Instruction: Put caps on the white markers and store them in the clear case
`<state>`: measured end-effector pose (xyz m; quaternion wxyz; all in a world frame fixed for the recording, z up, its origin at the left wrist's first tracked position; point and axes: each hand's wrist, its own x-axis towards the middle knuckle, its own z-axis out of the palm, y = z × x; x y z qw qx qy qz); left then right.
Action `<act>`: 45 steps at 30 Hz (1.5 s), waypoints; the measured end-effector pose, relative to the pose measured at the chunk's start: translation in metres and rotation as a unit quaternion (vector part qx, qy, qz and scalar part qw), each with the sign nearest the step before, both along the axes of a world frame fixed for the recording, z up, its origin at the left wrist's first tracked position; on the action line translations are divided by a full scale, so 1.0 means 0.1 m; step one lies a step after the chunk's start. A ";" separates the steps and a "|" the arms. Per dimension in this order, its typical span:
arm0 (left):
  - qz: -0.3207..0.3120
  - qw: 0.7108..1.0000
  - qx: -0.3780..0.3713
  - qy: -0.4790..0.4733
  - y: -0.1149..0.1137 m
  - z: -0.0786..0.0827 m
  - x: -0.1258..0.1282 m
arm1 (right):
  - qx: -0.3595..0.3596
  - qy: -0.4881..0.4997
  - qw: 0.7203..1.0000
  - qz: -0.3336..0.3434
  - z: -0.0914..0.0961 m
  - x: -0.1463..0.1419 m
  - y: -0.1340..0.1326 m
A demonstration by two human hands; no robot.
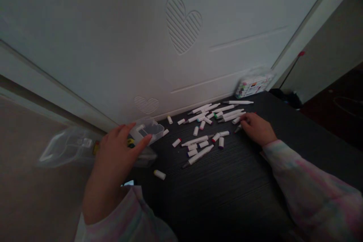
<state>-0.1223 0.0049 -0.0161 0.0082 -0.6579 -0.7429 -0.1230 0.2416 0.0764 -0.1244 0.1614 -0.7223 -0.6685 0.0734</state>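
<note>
On the left my left hand (113,159) hovers by a clear plastic case (146,130), thumb and fingers spread apart; nothing shows between them. My right hand (258,128) is at the right edge of a scatter of markers, its fingers closed on a marker (238,128) whose grey end pokes out; the rest of it is hidden by the hand. Several white uncapped markers (201,155) lie on the dark tabletop (227,193). Loose white caps with coloured ends, such as a red-ended cap (176,143) and a yellow-ended cap (160,174), lie among them.
Behind the table stands a white panel (113,45) with carved hearts. A packed marker box (253,85) leans against it at the back right corner. Clear plastic (65,145) juts past the table's left edge. A lit, bluish object (129,183) is partly behind my left wrist.
</note>
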 end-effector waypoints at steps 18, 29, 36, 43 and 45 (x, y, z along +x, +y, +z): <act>0.128 0.990 0.043 0.033 0.12 -0.02 0.21 | 0.041 -0.045 0.996 0.071 -0.02 0.08 -0.04; 0.111 0.973 0.205 0.002 0.02 0.15 0.34 | 0.355 0.169 0.911 0.123 0.01 -0.05 -0.11; -0.097 0.962 0.085 -0.243 -0.10 0.20 0.86 | 0.108 0.744 0.654 0.086 0.17 -0.27 -0.21; -0.210 0.897 -0.082 -0.380 0.00 -0.18 1.37 | -0.111 0.878 0.463 0.042 0.17 -0.28 -0.22; -0.237 0.873 -0.083 -0.417 0.00 -0.26 1.44 | -0.132 0.877 0.460 0.037 0.16 -0.32 -0.25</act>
